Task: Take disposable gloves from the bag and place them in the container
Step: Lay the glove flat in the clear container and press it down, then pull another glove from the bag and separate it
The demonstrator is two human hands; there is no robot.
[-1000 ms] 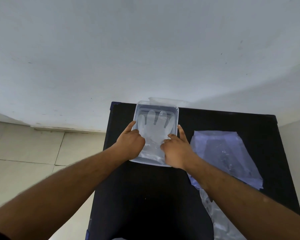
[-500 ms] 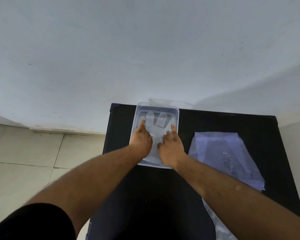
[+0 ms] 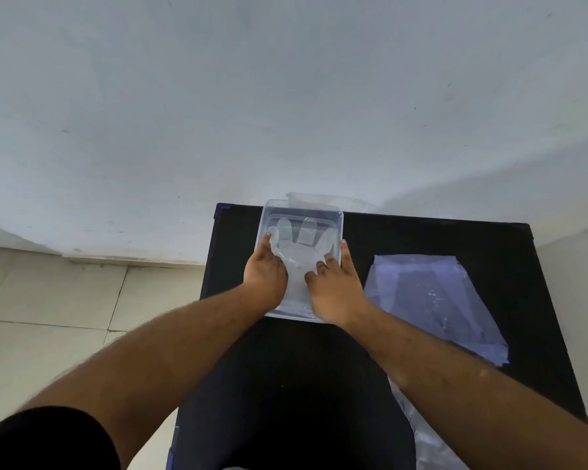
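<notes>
A clear plastic container (image 3: pixel 302 206) stands at the far edge of the black table (image 3: pixel 286 385). A translucent disposable glove (image 3: pixel 301 245) lies flat inside it, fingers pointing away from me. My left hand (image 3: pixel 265 276) presses on the glove's left side, fingers spread. My right hand (image 3: pixel 333 283) rests on the glove's right side, its thumb on the container's right rim. Neither hand grips the glove. The clear plastic bag (image 3: pixel 431 300) lies flat to the right of the container.
A second clear plastic piece (image 3: pixel 319 198) shows behind the container against the white wall (image 3: pixel 286 96). More crumpled plastic (image 3: pixel 425 442) lies at the table's near right. Tiled floor (image 3: pixel 65 300) lies left of the table.
Both hands spread apart across the glove, the left toward the left wall, the right toward the right rim. More of the glove's fingers show now.
</notes>
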